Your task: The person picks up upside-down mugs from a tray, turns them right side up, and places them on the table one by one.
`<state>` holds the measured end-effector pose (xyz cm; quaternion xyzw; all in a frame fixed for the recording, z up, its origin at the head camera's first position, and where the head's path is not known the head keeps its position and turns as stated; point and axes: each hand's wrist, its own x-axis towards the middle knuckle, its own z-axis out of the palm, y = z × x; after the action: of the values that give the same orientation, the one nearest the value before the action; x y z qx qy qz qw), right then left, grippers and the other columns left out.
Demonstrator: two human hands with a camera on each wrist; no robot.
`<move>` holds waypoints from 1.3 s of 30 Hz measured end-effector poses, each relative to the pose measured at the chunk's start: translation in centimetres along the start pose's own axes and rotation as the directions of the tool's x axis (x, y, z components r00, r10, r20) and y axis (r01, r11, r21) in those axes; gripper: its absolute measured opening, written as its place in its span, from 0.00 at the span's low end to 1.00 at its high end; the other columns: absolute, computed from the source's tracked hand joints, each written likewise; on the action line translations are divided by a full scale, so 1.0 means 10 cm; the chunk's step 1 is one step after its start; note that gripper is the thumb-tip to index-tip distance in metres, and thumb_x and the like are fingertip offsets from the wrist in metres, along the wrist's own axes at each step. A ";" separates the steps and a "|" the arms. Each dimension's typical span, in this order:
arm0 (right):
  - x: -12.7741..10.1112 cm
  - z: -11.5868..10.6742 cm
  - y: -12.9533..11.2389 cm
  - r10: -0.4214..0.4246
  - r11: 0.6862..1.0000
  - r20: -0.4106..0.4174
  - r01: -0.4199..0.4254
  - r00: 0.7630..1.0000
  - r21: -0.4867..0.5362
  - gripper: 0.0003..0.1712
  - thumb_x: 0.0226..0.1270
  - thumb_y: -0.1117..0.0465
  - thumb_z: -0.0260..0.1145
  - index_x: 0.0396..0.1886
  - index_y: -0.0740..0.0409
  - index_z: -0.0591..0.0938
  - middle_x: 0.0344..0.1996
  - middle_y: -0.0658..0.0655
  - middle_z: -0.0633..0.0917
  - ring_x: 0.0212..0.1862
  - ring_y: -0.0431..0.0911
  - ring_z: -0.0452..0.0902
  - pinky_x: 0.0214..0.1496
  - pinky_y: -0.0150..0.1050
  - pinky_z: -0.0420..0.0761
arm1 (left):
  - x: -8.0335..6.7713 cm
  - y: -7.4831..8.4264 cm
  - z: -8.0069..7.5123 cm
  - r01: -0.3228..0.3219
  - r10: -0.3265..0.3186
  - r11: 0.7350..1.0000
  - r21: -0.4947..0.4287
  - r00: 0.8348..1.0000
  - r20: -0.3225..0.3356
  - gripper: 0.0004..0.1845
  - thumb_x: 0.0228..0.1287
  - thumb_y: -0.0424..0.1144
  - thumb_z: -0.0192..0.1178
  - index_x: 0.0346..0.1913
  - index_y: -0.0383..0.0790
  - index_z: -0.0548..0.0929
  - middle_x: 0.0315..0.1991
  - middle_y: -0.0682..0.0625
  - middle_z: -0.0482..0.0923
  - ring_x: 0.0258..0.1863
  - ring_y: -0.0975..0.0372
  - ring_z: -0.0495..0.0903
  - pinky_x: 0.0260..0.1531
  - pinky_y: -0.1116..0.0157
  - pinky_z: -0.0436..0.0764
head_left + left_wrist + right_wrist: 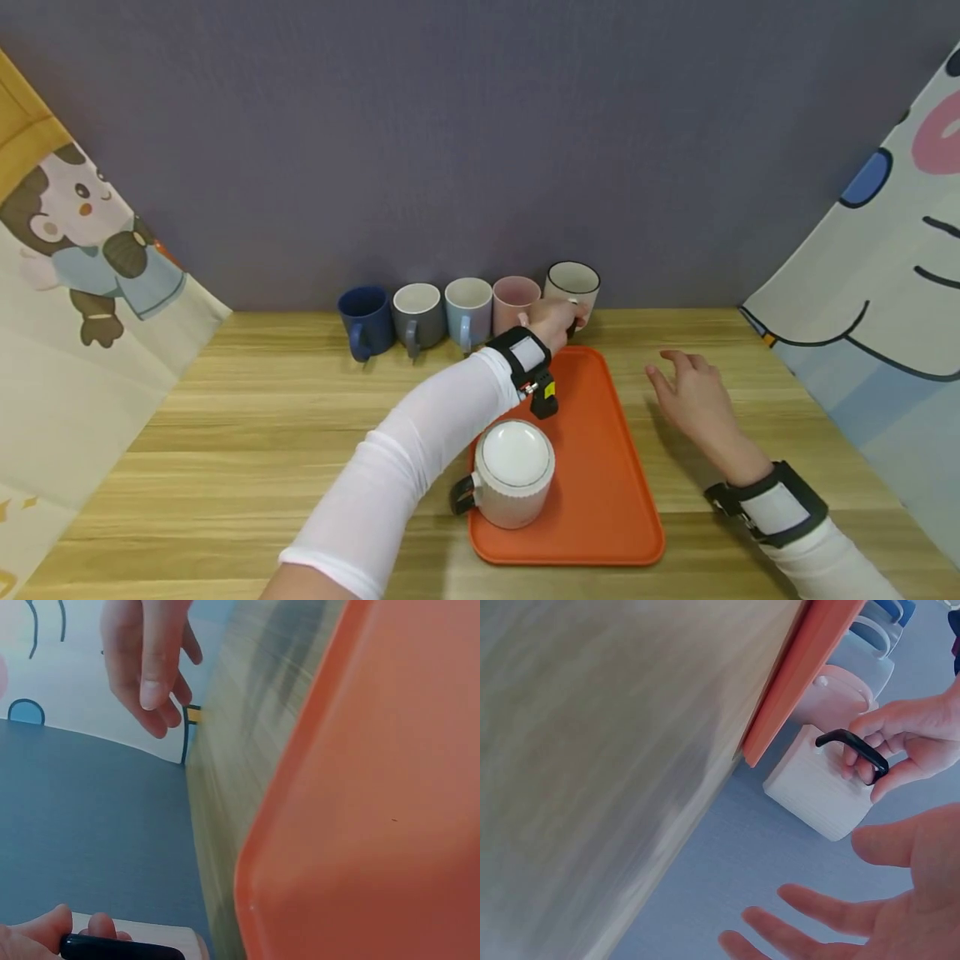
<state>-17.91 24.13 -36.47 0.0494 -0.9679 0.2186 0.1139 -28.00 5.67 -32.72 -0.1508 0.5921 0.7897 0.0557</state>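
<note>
My left hand (555, 321) reaches across the orange tray (600, 467) to a cream ribbed mug (573, 287) at the right end of a row along the back wall. In the right wrist view its fingers (907, 742) curl round the mug's black handle (851, 742), and the cream mug (814, 787) stands just past the tray's far edge. My right hand (690, 396) hovers over the table right of the tray, fingers spread and holding nothing. A white mug (516, 471) with a black handle sits upside down on the tray's near left corner.
Left of the held mug stand a pink mug (514, 302), a light blue mug (467, 310), a grey mug (417, 315) and a navy mug (366, 321). Cartoon-printed cloth panels flank the wooden table (262, 417) on both sides; a grey wall closes the back.
</note>
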 end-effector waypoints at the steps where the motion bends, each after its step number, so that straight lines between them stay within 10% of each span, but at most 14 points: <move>1: 0.00 0.00 0.00 -0.001 1.000 -0.001 0.001 1.000 -0.002 0.29 0.73 0.51 0.53 0.59 0.74 0.70 0.53 0.83 0.69 0.52 0.79 0.63 0.51 0.69 0.65 | 0.01 -0.01 0.01 -0.004 0.004 1.000 0.009 1.000 -0.026 0.02 0.52 0.24 0.66 0.28 0.30 0.82 0.19 0.53 0.72 0.19 0.63 0.69 0.38 0.60 0.81; 11: -0.01 -0.03 0.03 -0.014 1.000 -0.002 0.014 1.000 -0.021 0.29 0.73 0.52 0.54 0.57 0.75 0.71 0.51 0.83 0.71 0.51 0.78 0.65 0.51 0.68 0.66 | 0.03 -0.09 0.05 0.021 -0.016 0.998 0.055 0.995 -0.103 0.13 0.51 0.23 0.67 0.18 0.39 0.75 0.14 0.56 0.68 0.17 0.64 0.65 0.20 0.71 0.67; 22: -0.02 -0.04 0.09 0.005 1.000 -0.011 -0.005 1.000 -0.023 0.29 0.73 0.51 0.53 0.57 0.75 0.71 0.51 0.83 0.70 0.50 0.79 0.65 0.48 0.69 0.67 | 0.09 -0.17 0.02 0.044 -0.036 0.996 0.076 0.994 -0.105 0.10 0.51 0.24 0.67 0.24 0.37 0.77 0.19 0.53 0.71 0.22 0.60 0.71 0.41 0.56 0.79; 32: -0.04 -0.06 0.15 0.011 0.999 -0.030 -0.012 0.999 -0.032 0.29 0.72 0.51 0.54 0.56 0.75 0.71 0.50 0.83 0.71 0.49 0.78 0.66 0.47 0.69 0.67 | 0.13 -0.22 0.00 0.030 -0.019 0.992 0.123 0.996 -0.092 0.10 0.49 0.23 0.67 0.21 0.37 0.78 0.15 0.55 0.70 0.15 0.64 0.67 0.21 0.69 0.70; 39: -0.04 -0.05 0.16 0.017 0.999 -0.028 -0.018 0.999 -0.036 0.29 0.72 0.51 0.53 0.56 0.74 0.71 0.49 0.83 0.71 0.48 0.78 0.66 0.46 0.68 0.68 | 0.14 -0.24 -0.04 0.002 0.007 0.965 0.261 0.999 -0.035 0.15 0.50 0.28 0.69 0.15 0.41 0.75 0.13 0.55 0.70 0.25 0.61 0.72 0.27 0.66 0.73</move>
<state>-17.66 25.83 -36.80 0.0359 -0.9704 0.2024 0.1265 -28.61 5.82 -35.49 -0.1554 0.6919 0.7022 0.0636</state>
